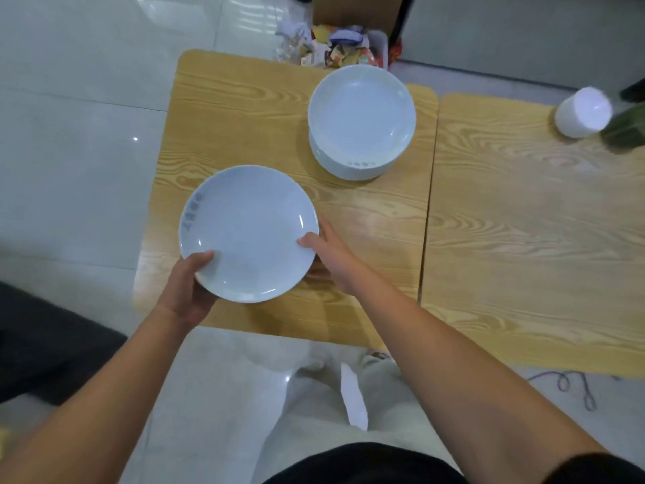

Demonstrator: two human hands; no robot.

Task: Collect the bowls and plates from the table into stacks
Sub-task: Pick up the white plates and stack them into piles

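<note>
A white plate with small grey markings on its left rim is held level over the near left part of the wooden table. My left hand grips its near-left rim, thumb on top. My right hand holds its right rim, thumb on the edge and fingers under it. Farther back on the same table stands a stack of white plates, apart from the held plate.
A second wooden table adjoins on the right, with a white cylindrical container and something dark green near its far corner. A bin of wrappers and a cardboard box sit behind the table. A cable lies on the tiled floor at right.
</note>
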